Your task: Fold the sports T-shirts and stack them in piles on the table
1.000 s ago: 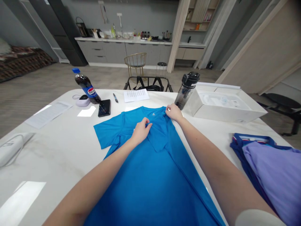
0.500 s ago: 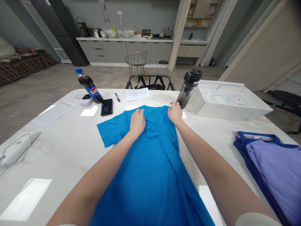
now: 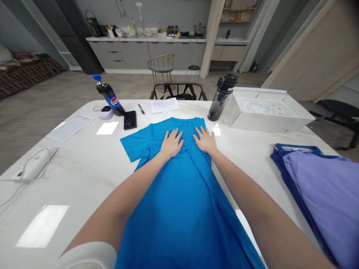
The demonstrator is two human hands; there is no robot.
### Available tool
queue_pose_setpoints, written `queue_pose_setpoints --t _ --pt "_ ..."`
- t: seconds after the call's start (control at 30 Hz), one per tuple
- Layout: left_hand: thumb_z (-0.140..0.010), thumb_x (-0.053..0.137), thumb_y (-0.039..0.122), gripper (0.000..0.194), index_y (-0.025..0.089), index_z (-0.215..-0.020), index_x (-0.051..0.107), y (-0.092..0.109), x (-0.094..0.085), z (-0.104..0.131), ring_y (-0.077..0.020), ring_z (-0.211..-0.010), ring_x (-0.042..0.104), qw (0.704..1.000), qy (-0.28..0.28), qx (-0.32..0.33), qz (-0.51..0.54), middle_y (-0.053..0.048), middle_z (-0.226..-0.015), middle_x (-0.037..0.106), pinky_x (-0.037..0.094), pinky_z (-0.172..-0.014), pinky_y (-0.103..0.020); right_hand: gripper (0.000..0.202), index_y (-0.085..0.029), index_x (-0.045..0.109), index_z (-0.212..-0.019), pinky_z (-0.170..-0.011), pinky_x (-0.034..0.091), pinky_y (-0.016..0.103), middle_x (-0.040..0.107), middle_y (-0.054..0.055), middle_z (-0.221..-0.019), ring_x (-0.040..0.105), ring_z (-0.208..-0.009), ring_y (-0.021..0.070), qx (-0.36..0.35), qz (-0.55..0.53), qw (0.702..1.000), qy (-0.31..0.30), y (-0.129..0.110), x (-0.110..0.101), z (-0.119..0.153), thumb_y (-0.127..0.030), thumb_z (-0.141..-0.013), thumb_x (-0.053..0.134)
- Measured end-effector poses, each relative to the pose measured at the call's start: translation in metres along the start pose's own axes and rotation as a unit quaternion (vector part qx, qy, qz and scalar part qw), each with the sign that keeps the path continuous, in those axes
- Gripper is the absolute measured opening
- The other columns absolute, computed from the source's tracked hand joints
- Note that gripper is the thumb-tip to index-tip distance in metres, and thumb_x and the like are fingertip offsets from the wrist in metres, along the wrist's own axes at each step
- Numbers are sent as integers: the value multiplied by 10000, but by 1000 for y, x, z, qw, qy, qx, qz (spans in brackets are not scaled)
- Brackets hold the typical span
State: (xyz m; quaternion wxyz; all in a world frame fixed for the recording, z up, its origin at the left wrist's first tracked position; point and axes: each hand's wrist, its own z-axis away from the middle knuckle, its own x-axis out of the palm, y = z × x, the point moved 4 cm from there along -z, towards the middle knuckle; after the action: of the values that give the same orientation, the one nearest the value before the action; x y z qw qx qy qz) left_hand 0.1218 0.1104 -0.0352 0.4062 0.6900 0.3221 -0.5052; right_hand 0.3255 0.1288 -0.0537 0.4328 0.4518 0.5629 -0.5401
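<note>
A blue T-shirt [image 3: 176,194] lies spread on the white table, collar toward the far side. Its left sleeve sticks out to the side, while the right side is folded inward in a long lengthwise strip. My left hand [image 3: 171,144] rests flat on the upper chest with fingers spread. Flat on the folded right side near the shoulder is my right hand [image 3: 205,141], fingers also apart. Neither hand grips the cloth.
A dark bottle [image 3: 222,98] and an open white box [image 3: 266,112] stand at the far right. Folded clothes [image 3: 316,175] lie to the right. A cola bottle [image 3: 110,96], phone [image 3: 130,120], pen [image 3: 141,108] and paper [image 3: 164,105] are beyond the shirt; a corded white device [image 3: 37,162] lies left.
My right hand has let go of the shirt's shoulder edge and moved onto the cloth, fingers spreading. My left hand has flattened and shifted slightly right. The view has tilted a little.
</note>
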Motion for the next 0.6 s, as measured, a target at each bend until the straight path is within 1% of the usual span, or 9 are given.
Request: queue_pose_setpoints --t 0.07,0.1,0.17,0.23,0.3,0.4,0.43,0.5,0.6 --pt "-1057 292 458 595 194 -1577 410 15 -4 18 -251 -1565 238 999 6 31 -1 -99 -1672 315 54 -1292 -491 658 -311 322 -1621 -1232 124 624 250 58 -1699 195 -1559 313 2 -5 1000 -1 0 0 0 -619 -1044 251" --pt "-1056 298 462 592 201 -1575 413 23 -4 29 -251 -1563 244 999 0 39 3 -95 -1671 320 67 -1292 -493 655 -310 332 -1617 -1231 127 623 255 59 -1698 197 -1558 315 3 -8 1000 2 0 0 1 -617 -1044 258" --pt "-1049 320 487 591 239 -1579 408 35 0 50 -259 -1563 242 999 -20 28 13 -77 -1675 316 109 -1286 -510 658 -292 350 -1610 -1230 138 617 265 74 -1694 205 -1553 321 2 -20 1000 20 1 0 2 -614 -1039 291" --pt "-1042 337 503 592 289 -1593 379 41 4 66 -259 -1571 218 999 -33 9 19 -48 -1683 300 124 -1283 -521 679 -260 362 -1602 -1224 168 606 276 102 -1688 224 -1544 330 0 -41 998 54 2 -2 3 -614 -1023 364" --pt "-1040 334 509 597 317 -1605 348 44 7 74 -254 -1578 193 999 -33 -2 19 -28 -1686 293 107 -1286 -528 682 -232 418 -1568 -1218 207 581 322 129 -1663 263 -1524 329 -1 -73 993 95 4 -5 5 -602 -996 455" --pt "-1041 305 522 611 311 -1614 329 43 9 73 -250 -1582 178 999 -31 -6 18 -27 -1691 280 89 -1286 -536 581 -190 561 -1446 -1204 285 488 481 159 -1539 398 -1440 292 -7 -143 979 142 7 -14 15 -527 -973 535" --pt "-1042 294 526 614 305 -1614 330 43 9 72 -247 -1583 176 999 -32 -5 18 -29 -1692 274 88 -1286 -535 546 -179 585 -1418 -1191 316 455 527 164 -1482 447 -1399 275 -10 -171 974 149 8 -17 22 -493 -974 539" --pt "-1043 278 535 620 294 -1612 337 43 9 71 -242 -1583 177 999 -35 -2 17 -36 -1695 268 91 -1285 -532 494 -177 612 -1387 -1159 368 422 577 161 -1399 509 -1334 256 -23 -217 965 143 10 -23 44 -441 -977 535" --pt "-1045 274 535 625 271 -1606 350 44 9 71 -250 -1580 184 999 -32 -2 13 -56 -1694 270 101 -1279 -536 401 -218 693 -1282 -1145 392 440 573 142 -1380 517 -1331 261 -56 -246 962 108 12 -30 98 -429 -968 560"
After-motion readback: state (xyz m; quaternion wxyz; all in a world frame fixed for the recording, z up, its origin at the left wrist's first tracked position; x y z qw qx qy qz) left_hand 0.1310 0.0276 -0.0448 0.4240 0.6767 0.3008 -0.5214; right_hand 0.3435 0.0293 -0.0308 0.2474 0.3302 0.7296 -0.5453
